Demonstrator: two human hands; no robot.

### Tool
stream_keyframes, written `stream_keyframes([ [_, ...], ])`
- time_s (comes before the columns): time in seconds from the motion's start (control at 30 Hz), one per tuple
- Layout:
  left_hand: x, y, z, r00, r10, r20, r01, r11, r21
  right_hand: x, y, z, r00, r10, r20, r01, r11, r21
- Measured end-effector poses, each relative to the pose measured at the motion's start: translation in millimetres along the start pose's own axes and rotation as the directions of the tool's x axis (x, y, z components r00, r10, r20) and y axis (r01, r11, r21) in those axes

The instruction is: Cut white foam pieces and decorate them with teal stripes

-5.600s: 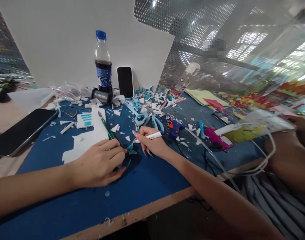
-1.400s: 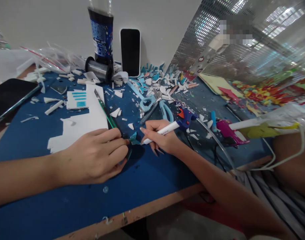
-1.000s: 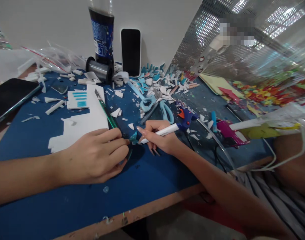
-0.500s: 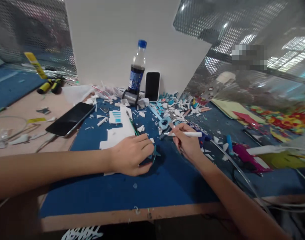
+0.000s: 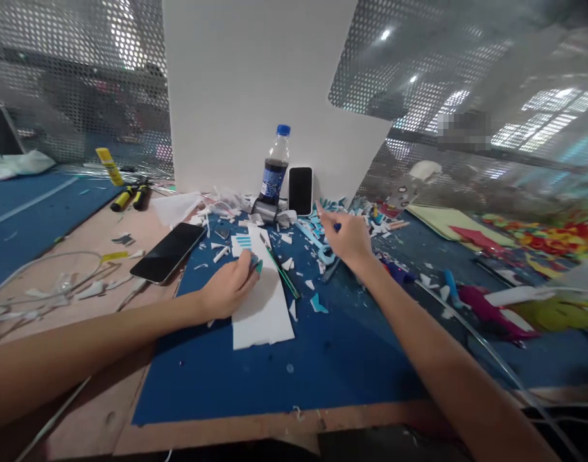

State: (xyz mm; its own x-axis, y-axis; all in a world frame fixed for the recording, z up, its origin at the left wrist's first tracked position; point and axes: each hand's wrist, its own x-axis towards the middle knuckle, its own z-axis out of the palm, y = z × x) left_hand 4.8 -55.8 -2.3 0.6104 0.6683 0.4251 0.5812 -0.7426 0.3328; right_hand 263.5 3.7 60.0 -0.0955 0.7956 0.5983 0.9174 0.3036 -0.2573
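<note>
My left hand (image 5: 230, 287) is closed on a small teal piece (image 5: 259, 265), most of it hidden by the fingers. Under that hand lies a white paper strip (image 5: 262, 321) with light blue bars at its far end. A green pencil (image 5: 285, 276) lies along the strip's right edge. My right hand (image 5: 350, 239) is held over the scraps with its index finger stretched forward, near the upright phone (image 5: 300, 191). The dark blue end of a pen (image 5: 337, 227) shows at its curled fingers. Light blue scissors (image 5: 323, 250) lie beside that hand, and a bright blue scrap (image 5: 318, 303) rests nearer me.
A cola bottle (image 5: 273, 168) leans behind the scraps, against a white board (image 5: 246, 83). A black phone (image 5: 167, 252) lies at left, with a glue stick (image 5: 109, 167) beyond. A magenta glue gun (image 5: 496, 312) and its cable lie at right.
My left hand has moved left onto the paper with the teal piece. My right hand has reached forward and stretched out its index finger. The bright blue scrap now shows on the mat.
</note>
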Motion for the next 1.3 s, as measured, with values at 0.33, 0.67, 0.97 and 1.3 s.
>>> stream_keyframes([
  [0.33,1,-8,10.2,0.999,0.025,0.028,-0.021,0.990,-0.140,-45,-59,5,0.944,0.165,0.287,-0.331,0.448,0.830],
  [0.67,-3,-4,1.5,0.980,0.176,-0.088,-0.181,0.982,-0.056,-54,-63,16,0.873,0.065,0.483,-0.485,0.229,0.844],
  [0.97,-12,9,-8.8,0.853,0.462,-0.241,-0.447,0.887,0.116,-94,-92,6,0.945,-0.021,0.326,-0.321,0.117,0.940],
  [1.3,-9,5,0.2,0.947,0.103,-0.304,-0.107,0.994,0.002,-27,-22,0,0.992,0.055,0.116,-0.123,0.663,0.739],
])
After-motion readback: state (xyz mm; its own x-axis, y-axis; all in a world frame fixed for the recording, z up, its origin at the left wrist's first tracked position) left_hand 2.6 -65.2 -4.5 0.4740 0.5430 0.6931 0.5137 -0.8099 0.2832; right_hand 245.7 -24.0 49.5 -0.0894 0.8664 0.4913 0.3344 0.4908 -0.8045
